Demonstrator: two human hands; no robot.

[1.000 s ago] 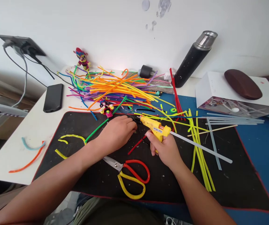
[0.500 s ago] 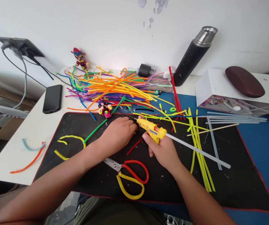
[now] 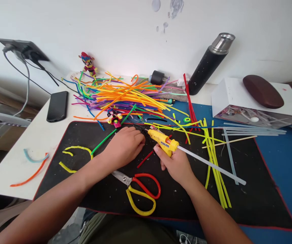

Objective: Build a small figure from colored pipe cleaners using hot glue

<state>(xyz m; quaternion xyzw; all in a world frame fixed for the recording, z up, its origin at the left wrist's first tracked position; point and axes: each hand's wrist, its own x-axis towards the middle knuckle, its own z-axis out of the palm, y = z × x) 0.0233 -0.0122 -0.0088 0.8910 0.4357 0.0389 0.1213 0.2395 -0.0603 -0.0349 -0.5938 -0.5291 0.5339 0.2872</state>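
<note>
My right hand [image 3: 175, 162] is wrapped round the grip of a yellow glue gun [image 3: 162, 139], and a long white glue stick [image 3: 212, 166] juts from its back. The nozzle points left toward my left hand [image 3: 127, 145], whose fingers are curled closed; whatever they hold is hidden. Just behind my left hand stands a small pipe-cleaner figure [image 3: 115, 119] with a blue top and magenta body. A green pipe cleaner [image 3: 105, 140] runs beside my left wrist. Scissors [image 3: 142, 193] with one red and one yellow handle lie on the black mat [image 3: 176, 203] between my forearms.
A heap of coloured pipe cleaners [image 3: 125, 95] spreads along the back, with a second figure [image 3: 88, 64] behind it. Yellow pipe cleaners [image 3: 218, 176] and glue sticks [image 3: 257, 129] lie right. A black flask [image 3: 209, 64], a white box [image 3: 229, 93] and a phone [image 3: 57, 106] stand around.
My left hand has drawn slightly left and away from the glue gun's nozzle. The right hand keeps its hold on the gun, and the camera view has shifted a little.
</note>
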